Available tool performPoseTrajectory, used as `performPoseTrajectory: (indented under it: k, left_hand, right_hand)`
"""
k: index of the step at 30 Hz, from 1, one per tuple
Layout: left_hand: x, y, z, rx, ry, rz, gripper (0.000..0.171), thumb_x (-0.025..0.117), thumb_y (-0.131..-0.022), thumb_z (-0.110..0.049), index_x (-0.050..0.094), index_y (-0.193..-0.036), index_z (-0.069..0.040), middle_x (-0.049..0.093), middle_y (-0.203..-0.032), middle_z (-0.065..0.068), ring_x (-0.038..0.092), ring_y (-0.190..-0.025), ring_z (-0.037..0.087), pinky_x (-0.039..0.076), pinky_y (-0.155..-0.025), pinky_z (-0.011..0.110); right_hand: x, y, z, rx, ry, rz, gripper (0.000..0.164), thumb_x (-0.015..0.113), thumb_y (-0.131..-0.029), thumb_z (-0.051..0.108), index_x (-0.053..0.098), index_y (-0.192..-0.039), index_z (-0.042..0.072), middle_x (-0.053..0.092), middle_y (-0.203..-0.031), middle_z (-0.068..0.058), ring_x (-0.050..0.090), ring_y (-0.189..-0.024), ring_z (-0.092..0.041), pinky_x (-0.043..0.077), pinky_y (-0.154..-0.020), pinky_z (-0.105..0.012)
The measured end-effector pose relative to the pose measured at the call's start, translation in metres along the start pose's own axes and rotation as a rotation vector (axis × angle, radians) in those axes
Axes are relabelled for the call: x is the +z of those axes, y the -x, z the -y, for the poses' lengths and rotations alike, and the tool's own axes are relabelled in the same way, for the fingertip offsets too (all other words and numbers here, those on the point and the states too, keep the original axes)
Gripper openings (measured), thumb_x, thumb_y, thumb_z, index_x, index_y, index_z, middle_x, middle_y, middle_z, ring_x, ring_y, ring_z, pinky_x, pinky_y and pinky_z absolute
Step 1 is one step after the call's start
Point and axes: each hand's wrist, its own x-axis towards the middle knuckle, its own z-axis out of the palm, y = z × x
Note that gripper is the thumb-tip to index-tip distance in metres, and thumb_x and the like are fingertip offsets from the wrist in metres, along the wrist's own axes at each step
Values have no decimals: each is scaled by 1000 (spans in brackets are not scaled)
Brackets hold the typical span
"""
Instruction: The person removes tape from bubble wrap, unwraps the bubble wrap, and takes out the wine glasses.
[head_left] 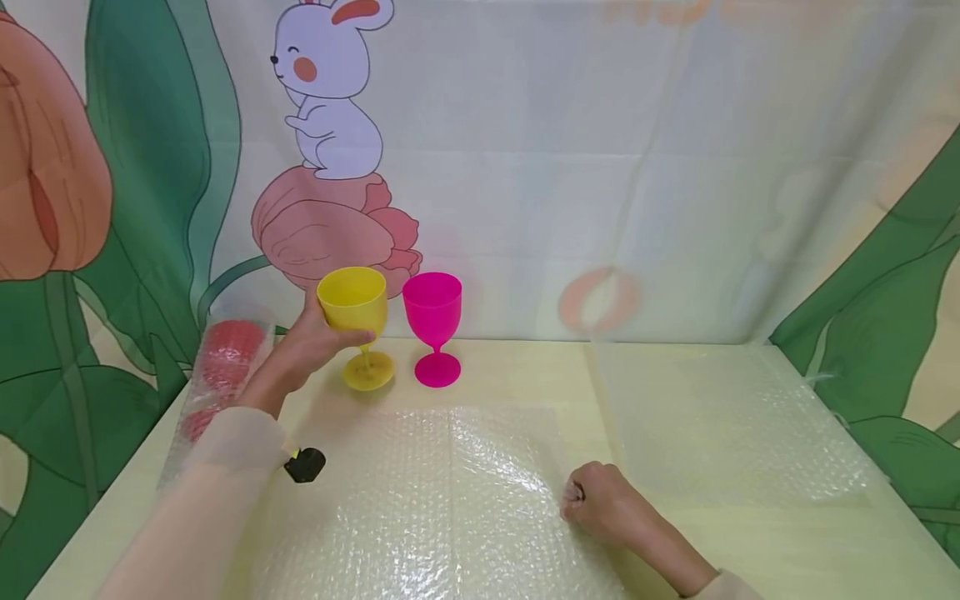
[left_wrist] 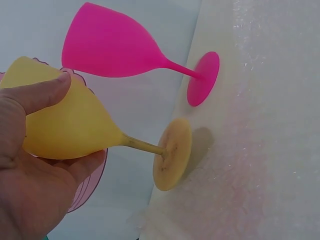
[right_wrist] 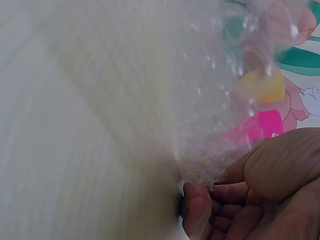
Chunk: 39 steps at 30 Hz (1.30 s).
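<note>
A yellow goblet (head_left: 352, 307) is in my left hand (head_left: 311, 342), which grips its bowl with the thumb along the near side; its foot is low by the tabletop. Right beside it stands a pink goblet (head_left: 433, 308), upright and untouched. In the left wrist view the yellow goblet (left_wrist: 75, 117) shows dark marks on its stem and foot. A sheet of bubble wrap (head_left: 420, 500) lies in front of the goblets. At its right edge, my right hand (head_left: 609, 504) has curled fingers and pinches the bubble wrap (right_wrist: 210, 150).
Something red wrapped in bubble wrap (head_left: 228, 358) lies at the table's left edge. A second bubble wrap sheet (head_left: 735, 425) is spread on the right side. Behind the table (head_left: 517, 367) hangs a printed cloth (head_left: 510, 183) with a rabbit and tulips.
</note>
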Motion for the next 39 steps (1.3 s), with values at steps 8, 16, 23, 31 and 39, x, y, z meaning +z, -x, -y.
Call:
performPoseTrajectory:
  k: [8, 16, 23, 31, 39]
  left_hand:
    - [3, -3, 8, 9, -13, -26, 103, 78, -89, -4, 2, -157, -17, 33, -150, 19, 36, -138, 40, 25, -119, 61]
    - [7, -6, 12, -20, -27, -46, 104, 77, -90, -4, -1, -157, -14, 30, -152, 22, 34, -139, 42, 21, -120, 62]
    - [12, -10, 12, -1, -19, -54, 104, 78, -89, -3, 1, -158, -17, 32, -151, 20, 35, -138, 41, 23, -119, 60]
    - [16, -13, 13, 15, -10, -53, 103, 79, -88, -1, 5, -157, -16, 34, -149, 19, 37, -137, 40, 28, -118, 59]
    - [18, -15, 18, 16, -5, -46, 104, 79, -88, -1, 2, -157, -15, 32, -150, 20, 35, -139, 40, 28, -119, 57]
  right_hand:
    - [2, -2, -4, -30, 1, -6, 18, 74, -79, -5, 65, -69, 7, 58, -67, 4, 50, -62, -12, 44, -56, -26]
    - [4, -2, -6, -26, 6, -15, 19, 75, -79, -5, 64, -68, 7, 58, -66, 4, 49, -61, -12, 43, -55, -26]
    - [3, 0, -6, -43, 24, -21, 18, 74, -78, -5, 65, -68, 8, 59, -67, 4, 50, -61, -12, 44, -55, -26]
    - [1, 1, -6, -48, 13, -25, 19, 74, -79, -5, 64, -68, 7, 57, -66, 4, 48, -60, -12, 43, -54, -26]
    - [1, 2, -5, -44, 8, -29, 20, 74, -79, -5, 63, -68, 8, 56, -65, 4, 46, -60, -12, 41, -54, -25]
